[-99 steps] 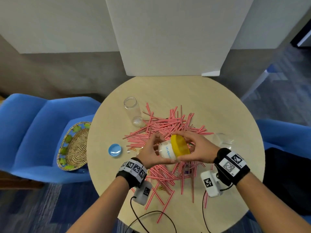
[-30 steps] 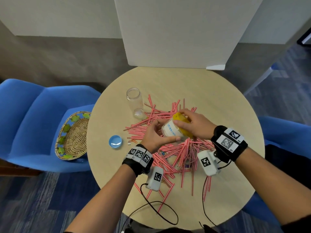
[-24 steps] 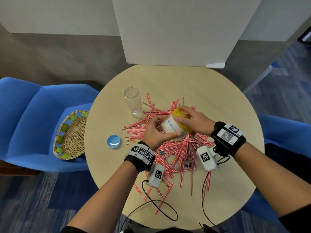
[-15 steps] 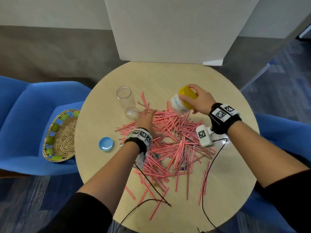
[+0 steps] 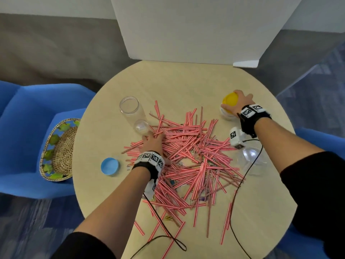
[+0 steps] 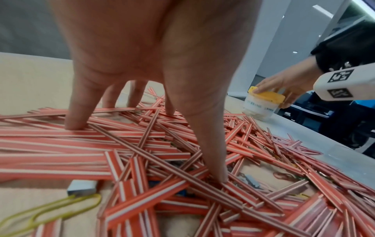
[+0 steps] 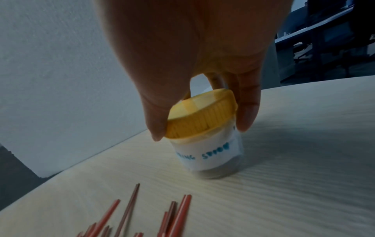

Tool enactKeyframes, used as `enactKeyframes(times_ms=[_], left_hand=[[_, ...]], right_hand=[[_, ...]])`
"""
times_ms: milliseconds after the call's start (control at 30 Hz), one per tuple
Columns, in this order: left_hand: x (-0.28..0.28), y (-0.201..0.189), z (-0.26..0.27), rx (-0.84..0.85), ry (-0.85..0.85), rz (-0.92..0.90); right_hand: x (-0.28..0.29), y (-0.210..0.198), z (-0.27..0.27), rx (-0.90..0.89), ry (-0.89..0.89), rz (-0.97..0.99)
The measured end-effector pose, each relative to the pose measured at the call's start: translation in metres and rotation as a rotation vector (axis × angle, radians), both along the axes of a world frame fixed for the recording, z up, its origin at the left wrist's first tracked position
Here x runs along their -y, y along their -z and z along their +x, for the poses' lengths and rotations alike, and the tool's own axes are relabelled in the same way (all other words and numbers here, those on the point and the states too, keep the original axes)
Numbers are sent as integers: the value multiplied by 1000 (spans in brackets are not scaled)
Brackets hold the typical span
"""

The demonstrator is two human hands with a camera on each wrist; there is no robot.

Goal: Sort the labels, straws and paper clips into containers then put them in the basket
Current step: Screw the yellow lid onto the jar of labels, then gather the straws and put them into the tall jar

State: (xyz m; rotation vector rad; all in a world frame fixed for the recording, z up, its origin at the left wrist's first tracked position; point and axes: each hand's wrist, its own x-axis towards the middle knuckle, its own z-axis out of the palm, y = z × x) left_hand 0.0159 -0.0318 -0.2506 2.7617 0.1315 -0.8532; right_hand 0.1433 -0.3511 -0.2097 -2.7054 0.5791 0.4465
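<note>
Round wooden table (image 5: 186,85), white board (image 5: 196,28) behind it, blue armchair (image 5: 24,113) at left

Head view looks steeply down from above the near edge of the round bench (image 5: 186,81), taking in its whole top and both forearms. Left wrist view sits low and close behind the left hand (image 6: 142,56), facing across the straws (image 6: 142,152) toward the right edge. Right wrist view looks down past the right hand (image 7: 192,56) at the yellow-lidded jar (image 7: 207,136). All three views share this jar.
</note>
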Motion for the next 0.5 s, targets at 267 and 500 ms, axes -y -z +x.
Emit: enactKeyframes(times_ms=[267, 500], left_hand=[[2, -4, 0, 5, -4, 23], [-25, -21, -12, 52, -17, -84]], right_hand=[[0, 9, -6, -6, -14, -24], [-45, -12, -28, 315, -348, -234]])
